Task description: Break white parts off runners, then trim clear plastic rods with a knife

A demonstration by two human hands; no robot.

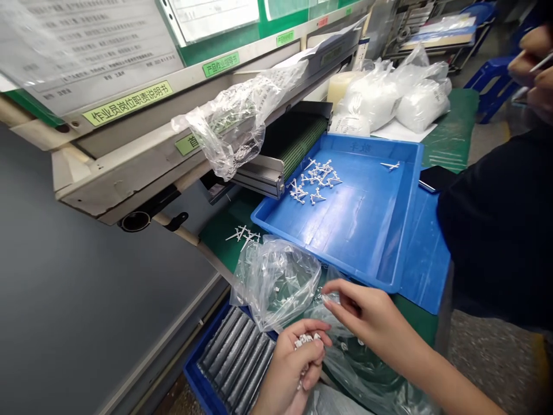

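Note:
A heap of small white plastic parts (307,339) lies in my left hand (298,363), whose fingers curl around them at the bottom of the view. Just above and to the right, my right hand (367,311) has its thumb and forefinger brought together. A tiny whitish piece shows at those fingertips, over the edge of a clear plastic bag (280,282). Loose white bits lie in or under the bag's crumpled film. Beyond the bag, a blue tray (345,230) holds several thin white plastic pieces (319,174).
More white pieces (244,235) lie on the green mat left of the tray. A conveyor belt (298,135) ends at the tray. A blue crate (194,369) holds grey rolls. Filled bags (371,98) stand behind. A dark-sleeved person (501,230) is at right.

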